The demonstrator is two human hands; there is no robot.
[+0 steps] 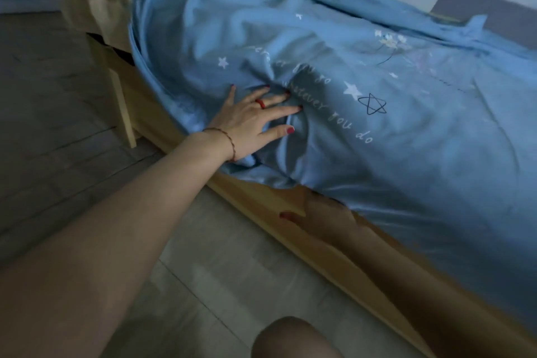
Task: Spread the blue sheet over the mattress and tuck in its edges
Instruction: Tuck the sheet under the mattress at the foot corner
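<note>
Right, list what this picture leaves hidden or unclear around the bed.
- Right hand: head view, fingers hidden under the sheet at the bed frame, so its grip is unclear.
- Mattress: covered by the sheet.
- Small writing near the sheet's top: too blurred to read.
- Headboard: cut off by the top and right edges.

Only 1 view is given, from a camera worn on the head. It looks forward and steeply down, from above the near long side of the bed frame, which runs diagonally from upper left to lower right. The wide lens bends straight edges. The left hand lies near the middle of the frame, close to the lens; the right hand sits lower, blurred, perhaps partly under the blue sheet. The floor fills the left side.
</note>
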